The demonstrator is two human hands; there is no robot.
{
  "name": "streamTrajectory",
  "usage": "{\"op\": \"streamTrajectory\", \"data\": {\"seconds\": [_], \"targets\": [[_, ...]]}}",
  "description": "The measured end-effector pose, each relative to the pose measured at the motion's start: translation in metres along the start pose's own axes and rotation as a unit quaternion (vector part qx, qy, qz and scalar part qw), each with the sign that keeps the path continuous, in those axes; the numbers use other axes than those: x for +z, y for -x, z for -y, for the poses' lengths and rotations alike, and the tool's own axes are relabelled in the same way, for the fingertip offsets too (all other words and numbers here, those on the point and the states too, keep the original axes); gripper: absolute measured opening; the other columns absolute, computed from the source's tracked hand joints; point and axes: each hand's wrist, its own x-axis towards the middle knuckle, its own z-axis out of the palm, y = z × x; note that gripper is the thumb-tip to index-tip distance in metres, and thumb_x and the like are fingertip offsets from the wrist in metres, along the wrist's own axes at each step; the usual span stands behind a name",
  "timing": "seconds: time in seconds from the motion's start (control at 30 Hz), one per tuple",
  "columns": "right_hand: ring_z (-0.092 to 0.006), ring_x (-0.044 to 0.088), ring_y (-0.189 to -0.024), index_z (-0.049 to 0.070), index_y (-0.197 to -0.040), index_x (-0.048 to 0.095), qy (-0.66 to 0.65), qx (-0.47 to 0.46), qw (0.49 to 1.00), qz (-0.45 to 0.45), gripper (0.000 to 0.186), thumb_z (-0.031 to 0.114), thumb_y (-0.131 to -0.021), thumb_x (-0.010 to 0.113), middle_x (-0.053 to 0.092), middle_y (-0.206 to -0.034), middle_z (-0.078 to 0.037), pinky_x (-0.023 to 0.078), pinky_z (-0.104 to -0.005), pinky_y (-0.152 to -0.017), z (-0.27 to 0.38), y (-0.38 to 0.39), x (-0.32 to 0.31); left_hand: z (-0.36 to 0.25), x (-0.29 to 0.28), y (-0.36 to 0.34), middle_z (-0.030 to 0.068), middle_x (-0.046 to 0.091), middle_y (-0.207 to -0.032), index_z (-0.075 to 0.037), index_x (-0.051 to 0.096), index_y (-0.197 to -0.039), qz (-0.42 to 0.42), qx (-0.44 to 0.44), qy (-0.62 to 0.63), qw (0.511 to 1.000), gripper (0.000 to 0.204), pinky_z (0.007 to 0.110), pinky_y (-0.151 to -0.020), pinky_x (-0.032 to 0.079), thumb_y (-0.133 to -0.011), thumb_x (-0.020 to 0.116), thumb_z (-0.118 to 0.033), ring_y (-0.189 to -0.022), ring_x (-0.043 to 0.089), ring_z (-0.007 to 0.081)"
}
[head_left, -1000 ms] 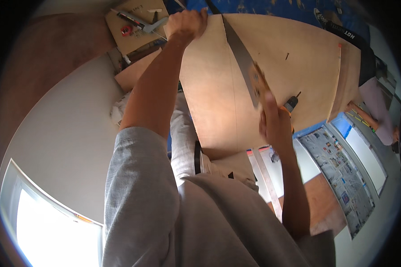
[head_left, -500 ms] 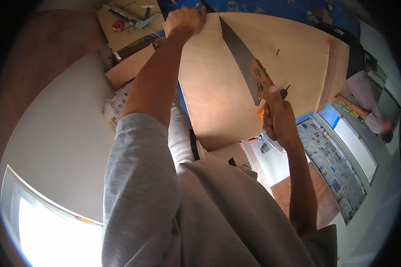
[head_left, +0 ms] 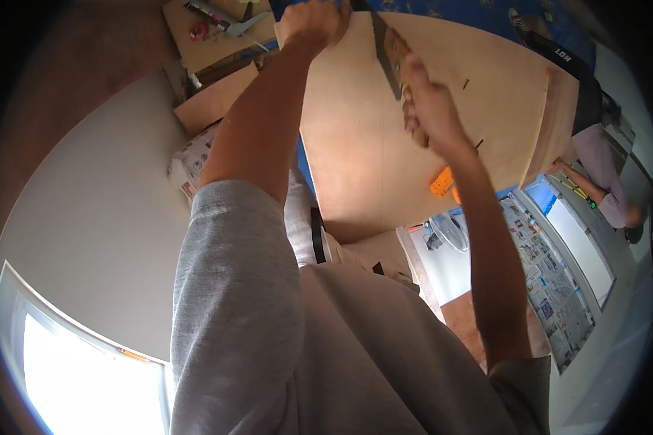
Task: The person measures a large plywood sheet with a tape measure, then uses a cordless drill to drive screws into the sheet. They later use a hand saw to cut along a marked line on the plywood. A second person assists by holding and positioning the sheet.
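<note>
A broad sheet of plywood (head_left: pixel 355 159) lies in front of me, with a faint line running across it toward me. My right hand (head_left: pixel 432 109) is closed round the wooden handle of a handsaw (head_left: pixel 386 58). The saw's blade slants away to the far edge, in the cut there, and its tip is out of sight. At the far left edge my left hand (head_left: pixel 315 23) bears on the sheet, fingers curled over the edge and partly hidden. Two small dark pieces stand or lie on the plywood right of the saw. An orange object (head_left: pixel 440 183) shows beside my right forearm.
At upper left, a red tape measure (head_left: pixel 198 30) and a caulking gun (head_left: pixel 228 23) lie on a brown board. Blue sheeting (head_left: pixel 442 9) spreads beyond the plywood. Another person (head_left: pixel 602 167) is at the right, near newspaper (head_left: pixel 540 268) on the floor.
My right hand has pushed the saw away from me, so its handle is nearer the far edge. The orange object has come into fuller view. My left hand stays on the sheet.
</note>
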Motion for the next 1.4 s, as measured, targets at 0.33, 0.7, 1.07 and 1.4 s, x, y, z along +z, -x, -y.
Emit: {"op": "streamTrajectory", "data": {"seconds": [0.33, 0.7, 1.07, 1.4], "targets": [[-0.0099, 0.041, -0.037, 0.013, -0.067, 0.045, 0.018, 0.069, 0.997, -0.036, 0.068, 0.074, -0.096, 0.048, 0.039, -0.048, 0.003, 0.03, -0.0279, -0.035, -0.051, 0.089, -0.031, -0.004, -0.021, -0.013, 0.0206, 0.076, -0.108, -0.012, 0.081, -0.104, 0.242, -0.122, 0.061, 0.961, 0.062, 0.045, -0.094, 0.057, -0.105, 0.034, -0.053, -0.104, 0.073, 0.0377], [-0.0097, 0.042, -0.043, 0.013, -0.068, 0.048, -0.018, -0.063, 0.998, -0.015, 0.068, 0.076, -0.093, 0.054, 0.04, -0.053, 0.003, 0.039, -0.0277, -0.046, -0.041, 0.015, -0.009, 0.008, -0.004, 0.001, 0.0181, 0.065, -0.067, -0.007, 0.07, -0.072, -0.296, 0.314, -0.242, 0.869, 0.037, 0.055, -0.062, 0.056, -0.094, 0.062, -0.035, -0.066, 0.067, 0.0402], [-0.0096, 0.038, -0.041, 0.014, -0.064, 0.042, -0.011, 0.007, 1.0, -0.014, 0.07, 0.077, -0.092, 0.054, 0.034, -0.05, 0.004, 0.034, -0.028, -0.041, -0.048, 0.048, -0.013, 0.01, 0.015, 0.005, 0.0148, 0.056, -0.057, -0.008, 0.066, -0.065, -0.171, 0.111, -0.086, 0.975, 0.039, 0.052, -0.057, 0.051, -0.094, 0.066, -0.035, -0.059, 0.063, 0.0357], [-0.0096, 0.041, -0.04, 0.013, -0.068, 0.044, 0.0, -0.08, 0.997, 0.003, 0.067, 0.074, -0.096, 0.05, 0.037, -0.05, 0.003, 0.035, -0.0288, -0.04, -0.064, 0.03, -0.016, 0.006, 0.015, 0.002, 0.019, 0.068, -0.07, -0.008, 0.069, -0.066, -0.058, -0.012, -0.025, 0.998, 0.049, 0.054, -0.055, 0.054, -0.096, 0.059, -0.045, -0.067, 0.069, 0.0387]]}}
